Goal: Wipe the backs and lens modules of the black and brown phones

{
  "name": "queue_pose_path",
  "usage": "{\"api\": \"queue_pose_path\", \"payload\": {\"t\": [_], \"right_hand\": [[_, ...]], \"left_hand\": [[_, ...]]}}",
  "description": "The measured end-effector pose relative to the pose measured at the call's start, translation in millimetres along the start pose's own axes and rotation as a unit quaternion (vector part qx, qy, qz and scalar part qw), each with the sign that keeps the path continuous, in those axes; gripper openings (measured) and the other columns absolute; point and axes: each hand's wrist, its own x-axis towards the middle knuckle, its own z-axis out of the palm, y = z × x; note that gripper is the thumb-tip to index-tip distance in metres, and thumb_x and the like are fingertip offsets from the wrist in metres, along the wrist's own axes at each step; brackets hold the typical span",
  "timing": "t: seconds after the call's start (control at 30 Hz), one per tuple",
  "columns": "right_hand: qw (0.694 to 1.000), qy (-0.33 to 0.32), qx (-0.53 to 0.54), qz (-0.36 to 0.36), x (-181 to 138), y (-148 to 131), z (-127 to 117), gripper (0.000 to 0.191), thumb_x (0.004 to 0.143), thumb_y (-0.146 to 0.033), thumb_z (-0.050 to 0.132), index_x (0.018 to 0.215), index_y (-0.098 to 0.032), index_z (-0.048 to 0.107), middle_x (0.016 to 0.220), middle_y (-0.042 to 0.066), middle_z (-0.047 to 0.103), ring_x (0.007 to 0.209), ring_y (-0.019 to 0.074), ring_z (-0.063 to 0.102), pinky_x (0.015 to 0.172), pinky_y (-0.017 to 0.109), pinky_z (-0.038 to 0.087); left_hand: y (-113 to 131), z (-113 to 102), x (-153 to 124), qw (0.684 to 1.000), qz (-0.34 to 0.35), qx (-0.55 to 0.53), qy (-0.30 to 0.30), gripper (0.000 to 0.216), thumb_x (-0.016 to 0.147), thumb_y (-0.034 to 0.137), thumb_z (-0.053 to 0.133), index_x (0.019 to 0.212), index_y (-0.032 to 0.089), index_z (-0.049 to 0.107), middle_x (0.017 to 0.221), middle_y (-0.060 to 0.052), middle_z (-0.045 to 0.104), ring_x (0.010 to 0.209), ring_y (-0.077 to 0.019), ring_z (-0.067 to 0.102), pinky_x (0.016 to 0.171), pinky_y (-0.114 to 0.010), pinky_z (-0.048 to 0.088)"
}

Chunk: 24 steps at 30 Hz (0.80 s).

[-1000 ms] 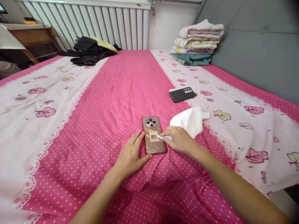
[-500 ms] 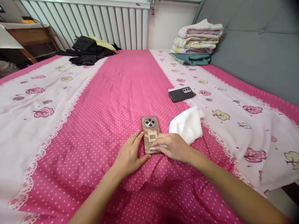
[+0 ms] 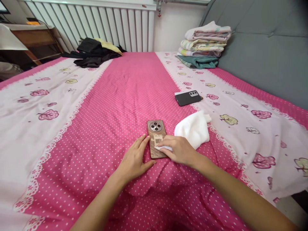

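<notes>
A gold-brown smartphone (image 3: pixel 156 154) lies back side up on the pink bedspread, its round camera ring at the far end and a printed label (image 3: pixel 158 140) on its back. Along the phone's left edge rests my left hand (image 3: pixel 137 156), fingers stretched, thumb by the near end. My right hand (image 3: pixel 179 149) pinches a thin white piece (image 3: pixel 164 148), perhaps a folded wipe, against the phone's back just below the label. Most of that piece is hidden under the fingers. Right beside this hand lies a crumpled white cloth (image 3: pixel 193 130).
A black phone (image 3: pixel 189 98) lies farther back, to the right. Folded cloths (image 3: pixel 204 45) are stacked near the grey headboard (image 3: pixel 262 54). Dark clothes (image 3: pixel 92 53) lie at the far left, before a white radiator (image 3: pixel 96 25). A wooden table (image 3: pixel 32 40) stands beyond the bed.
My right hand has shifted slightly up the phone's back with the white piece, closer to the label. My left hand stays at the phone's edge. The view has moved slightly.
</notes>
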Motion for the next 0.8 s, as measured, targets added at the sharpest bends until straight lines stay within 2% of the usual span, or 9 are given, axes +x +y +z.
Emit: {"api": "queue_pose_path", "payload": {"t": [0.2, 0.37, 0.6, 0.8], "right_hand": [[0.993, -0.002, 0.048, -0.106, -1.9, -9.5, 9.8, 0.017, 0.086, -0.022, 0.050, 0.093, -0.018, 0.065, 0.089, 0.003, 0.065, 0.082, 0.0125, 0.059, 0.074, 0.022, 0.046], [0.988, 0.002, -0.005, -0.156, -1.9, -18.8, 15.7, 0.017, 0.088, -0.021, 0.048, 0.091, -0.018, 0.064, 0.085, 0.003, 0.063, 0.078, 0.0123, 0.057, 0.069, 0.022, 0.044], [0.992, -0.053, -0.043, -0.107, -3.6, -17.0, -0.6, 0.009, 0.082, -0.020, 0.055, 0.084, -0.021, 0.063, 0.081, 0.000, 0.060, 0.067, 0.0114, 0.055, 0.057, 0.022, 0.038], [0.992, -0.115, 0.017, -0.049, -6.3, -4.0, -19.9, 0.012, 0.075, -0.014, 0.061, 0.079, -0.023, 0.067, 0.079, -0.001, 0.063, 0.070, 0.0113, 0.057, 0.062, 0.021, 0.040]], "left_hand": [[-0.2, 0.8, -0.1, 1.000, 0.004, -0.003, 0.006, 0.073, 0.078, 0.047, 0.051, 0.136, 0.013, 0.024, 0.141, -0.019, 0.034, 0.131, -0.0277, 0.029, 0.104, -0.046, 0.031], [0.8, 0.0, 0.5, 1.000, 0.007, 0.003, 0.009, 0.069, 0.078, 0.042, 0.051, 0.135, 0.013, 0.025, 0.141, -0.019, 0.034, 0.130, -0.0272, 0.030, 0.103, -0.046, 0.032], [-0.7, 1.2, 0.8, 1.000, 0.004, -0.002, 0.007, 0.070, 0.077, 0.045, 0.052, 0.135, 0.014, 0.026, 0.141, -0.019, 0.034, 0.131, -0.0272, 0.029, 0.103, -0.046, 0.032], [-0.4, 0.4, -0.4, 1.000, -0.009, -0.012, -0.002, 0.075, 0.075, 0.047, 0.054, 0.136, 0.016, 0.024, 0.142, -0.018, 0.033, 0.131, -0.0272, 0.029, 0.103, -0.047, 0.031]]}}
